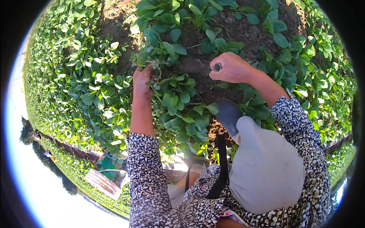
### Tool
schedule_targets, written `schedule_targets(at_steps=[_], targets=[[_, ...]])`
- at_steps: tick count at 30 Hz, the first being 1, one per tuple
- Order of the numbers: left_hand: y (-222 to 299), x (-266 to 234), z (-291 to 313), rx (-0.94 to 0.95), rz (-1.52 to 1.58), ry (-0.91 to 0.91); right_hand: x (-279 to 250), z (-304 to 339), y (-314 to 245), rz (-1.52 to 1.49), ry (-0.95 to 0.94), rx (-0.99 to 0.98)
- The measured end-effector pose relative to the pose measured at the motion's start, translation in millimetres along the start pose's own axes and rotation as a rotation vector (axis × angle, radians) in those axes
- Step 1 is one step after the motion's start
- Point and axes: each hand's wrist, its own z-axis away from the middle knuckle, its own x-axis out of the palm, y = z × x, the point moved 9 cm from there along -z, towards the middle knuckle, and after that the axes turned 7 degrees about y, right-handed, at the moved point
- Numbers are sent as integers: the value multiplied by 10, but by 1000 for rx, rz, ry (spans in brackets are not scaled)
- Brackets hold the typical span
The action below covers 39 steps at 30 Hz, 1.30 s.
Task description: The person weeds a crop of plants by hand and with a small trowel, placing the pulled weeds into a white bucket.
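Note:
My right hand [232, 68] is closed in a fist around a small hand hoe. The round end of its handle pokes out of the fist, and its flat brown blade [191, 65] lies to the left, low against the soil. At the left, my left hand [143, 80] pinches thin, pale green weeds [146, 62], which spread above and beside the fingertips. Leafy green plants [178, 93] grow between the two hands and partly cover the ground. Some of the left fingers are hidden by the hand and the leaves.
Dark bare soil [243, 36] shows between the rows of plants. My dark shoe [228, 114] and grey-clad knee [266, 167] are below the right hand. A green and white sack [108, 169] lies at the lower left. Dense greenery [64, 76] fills the left side.

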Motion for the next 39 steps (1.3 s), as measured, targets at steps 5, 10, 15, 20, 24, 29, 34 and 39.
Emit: schedule_targets(at_steps=[5,10,15,20,24,29,34,39], targets=[[223,-1014,-244,97,748,-239,205,-179,-346,-101,121,-88],[-214,-1080,-205,-93,426,268,165,-82,1,-309,267,66],[-313,-700,-356,-21,250,131,91,123,-253,99,350,-45],[109,-272,-445,316,-256,119,116,105,-491,329,337,-210],[365,128,-456,398,-774,181,215,40,-368,119,119,-18],[503,339,-563,570,-956,165,536,-117,-402,96,291,-88],[448,396,-692,607,-1056,165,722,-256,-507,78,366,-51],[425,233,-703,487,-936,232,719,-415,-556,324,399,-294]])
